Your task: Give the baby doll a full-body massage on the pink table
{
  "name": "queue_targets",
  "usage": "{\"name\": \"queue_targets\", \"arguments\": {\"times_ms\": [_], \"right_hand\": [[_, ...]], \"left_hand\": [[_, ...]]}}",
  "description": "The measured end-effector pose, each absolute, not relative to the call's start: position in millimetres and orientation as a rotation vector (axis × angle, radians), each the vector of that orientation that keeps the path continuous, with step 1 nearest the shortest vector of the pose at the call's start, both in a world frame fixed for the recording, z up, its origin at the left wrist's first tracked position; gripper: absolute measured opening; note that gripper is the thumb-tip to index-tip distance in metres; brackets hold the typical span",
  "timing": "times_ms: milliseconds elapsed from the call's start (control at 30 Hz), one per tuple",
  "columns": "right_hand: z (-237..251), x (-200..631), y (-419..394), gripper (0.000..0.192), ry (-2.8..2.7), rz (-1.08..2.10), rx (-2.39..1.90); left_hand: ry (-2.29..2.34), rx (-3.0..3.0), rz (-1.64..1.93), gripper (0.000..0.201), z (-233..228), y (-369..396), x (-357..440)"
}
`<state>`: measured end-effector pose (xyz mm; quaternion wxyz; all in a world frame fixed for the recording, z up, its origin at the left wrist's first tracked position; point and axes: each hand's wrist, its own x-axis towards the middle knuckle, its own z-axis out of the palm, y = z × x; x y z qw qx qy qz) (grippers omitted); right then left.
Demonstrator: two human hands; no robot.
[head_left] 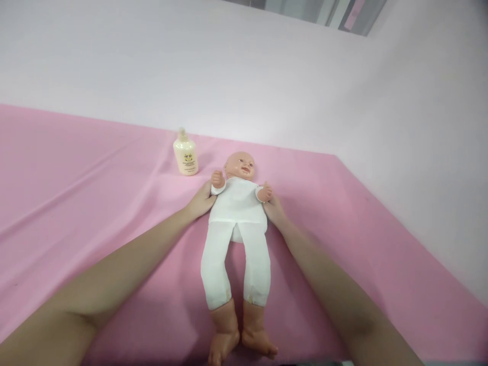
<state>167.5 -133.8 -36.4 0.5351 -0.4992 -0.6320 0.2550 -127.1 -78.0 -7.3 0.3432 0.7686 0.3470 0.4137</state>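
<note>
A baby doll (238, 203) with a white cloth body and plastic head, hands and feet lies on its back, its feet towards me. My left hand (203, 200) grips the doll's side below its arm, at the left of the picture, thumb against the white cloth. On the opposite side my right hand (275, 211) holds the doll under the other arm. The fingers of both hands are mostly hidden behind the doll's body and arms. Up and left of the doll's head stands a cream-coloured pump bottle (186, 154) with a dark printed label.
A pink cloth (125, 168) with a few creases covers the surface under the doll. White wall (152, 66) rises behind it and along the right side. At the top edge there is a grey opening or window (305, 10).
</note>
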Motion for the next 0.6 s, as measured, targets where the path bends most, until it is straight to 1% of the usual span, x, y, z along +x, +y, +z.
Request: {"name": "queue_targets", "arguments": {"times_ms": [133,400,600], "right_hand": [[-36.0,167.6,-132.8,0.034,-1.47,0.62,-1.167],[-39.0,169.7,-128.5,0.039,-1.449,0.683,-1.141],[-36.5,169.2,-129.3,0.038,-1.454,0.697,-1.166]], "left_hand": [[0.889,1.995,1.077,0.039,-6.1,-78.3,-126.5],[0.873,2.007,1.084,0.033,-5.7,-78.4,-126.3],[0.877,2.006,1.088,0.032,-6.0,-77.9,-126.6]]}}
